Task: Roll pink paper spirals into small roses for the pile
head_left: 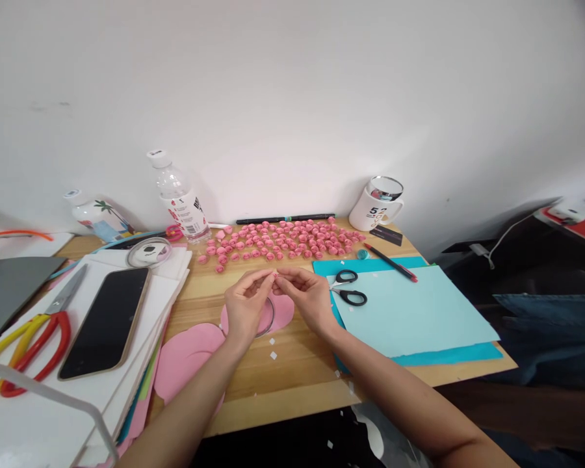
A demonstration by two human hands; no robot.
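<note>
One small pink paper piece (pixel 275 275) sits at the fingertips of two hands, above the tabletop—the left hand (pixel 245 300) and right hand (pixel 309 296) each pinched nearly closed on it. Beneath: pink paper cutouts (pixel 188 357). Beyond: pink paper coils (pixel 285 240)—dozens, too crowded to count exactly. Around these: two scissors (pixel 56 314), two bottles (pixel 185 209), one mug (pixel 369 211), one phone (pixel 106 323). Surface: wooden tabletop (pixel 292 377), against a white wall (pixel 292 97).

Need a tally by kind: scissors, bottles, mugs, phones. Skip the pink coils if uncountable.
Scissors: 2 (red-and-yellow pair, black-handled pair)
Bottles: 2 (clear bottle, palm-tree bottle)
Mug: 1
Phone: 1
Total: 6, without the pink coils, too crowded to count
</note>
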